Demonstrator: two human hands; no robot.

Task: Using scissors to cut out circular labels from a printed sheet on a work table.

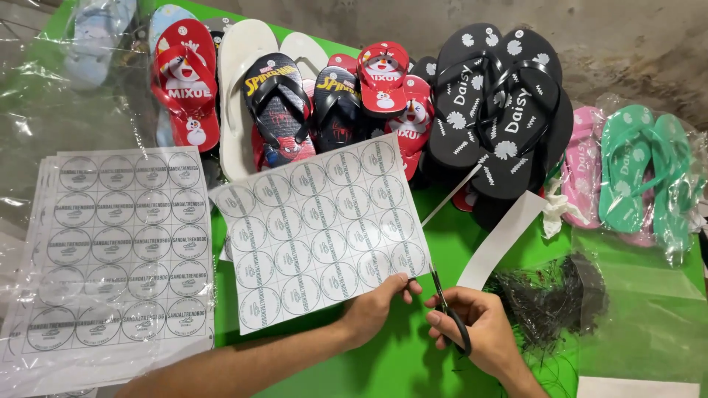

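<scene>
While my left hand (376, 306) pinches the lower right corner of the label sheet (321, 232), thumb on top and fingers under, the paper tilts stiffly up over the green table (391, 368). It's thin, matte white stock, printed with rows of round grey-ringed labels, all the same size. My right hand (479, 332) is closed around the black handles of the scissors (450, 313), and the slim blades point up toward the sheet's bottom right edge, just beside my left thumb. Both hands sit at the lower centre of the frame, near each other.

Over at the left of the frame lies a stack of label sheets (118, 243), same round labels, flat under glossy, crinkled clear plastic. A cut white paper strip (501, 239) lies right of centre, curling a little, and a tangle of thin black ties (549, 295) sits just right of my scissors hand.

Across the top of the frame runs a row of rubbery flip-flops: a red pair with a snowman cartoon (184, 81) at upper left, plain white soles (243, 88), black and red superhero-print sandals (280, 110), black sandals with white flower prints (494, 110) piled at upper centre right, then pink sandals (582, 169) and teal sandals (638, 177) in clear bags at the right edge.
</scene>
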